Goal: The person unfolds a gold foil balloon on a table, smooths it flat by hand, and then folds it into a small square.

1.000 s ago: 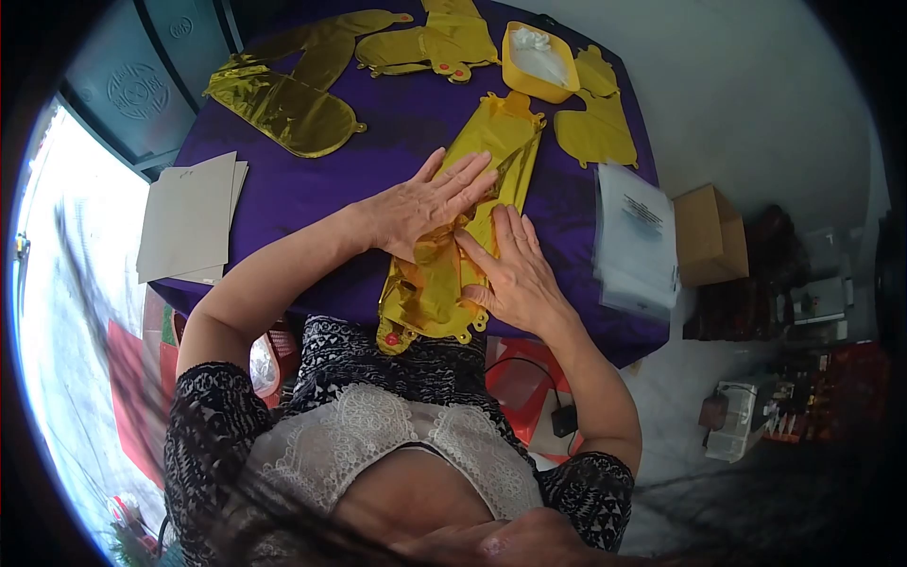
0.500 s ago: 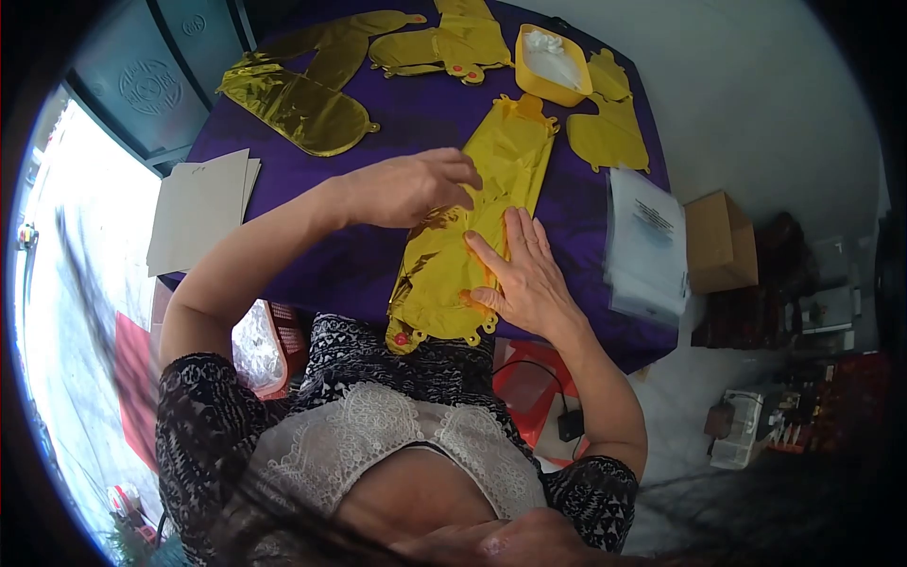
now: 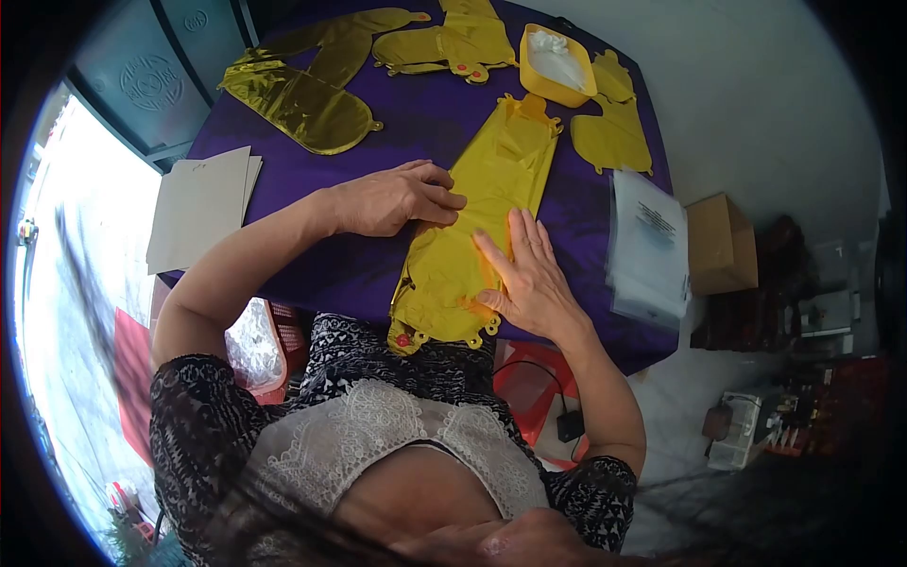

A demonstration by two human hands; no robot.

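Note:
A flat, folded yellow foil balloon (image 3: 482, 198) lies lengthwise on the purple-covered table, its near end hanging at the front edge. Small tabs line both its ends, and a red spot shows at the near left corner. My left hand (image 3: 397, 198) is closed at the balloon's left edge, with curled fingers on the foil; the thumb is mostly hidden. Across the lower right part, my right hand (image 3: 531, 274) rests flat with fingers stretched and the thumb apart, pressing on the foil.
More flat foil balloons (image 3: 307, 109) lie at the back left, back middle (image 3: 453, 42) and back right (image 3: 609, 132). A yellow tub (image 3: 539, 85) holds white material. Grey card sheets (image 3: 198, 213) sit left, clear plastic bags (image 3: 647, 246) right, beside a cardboard box (image 3: 721, 244).
My left hand has moved slightly left and down to the balloon's left edge. The foil under it now looks flatter and less creased. My right hand stays nearly in place.

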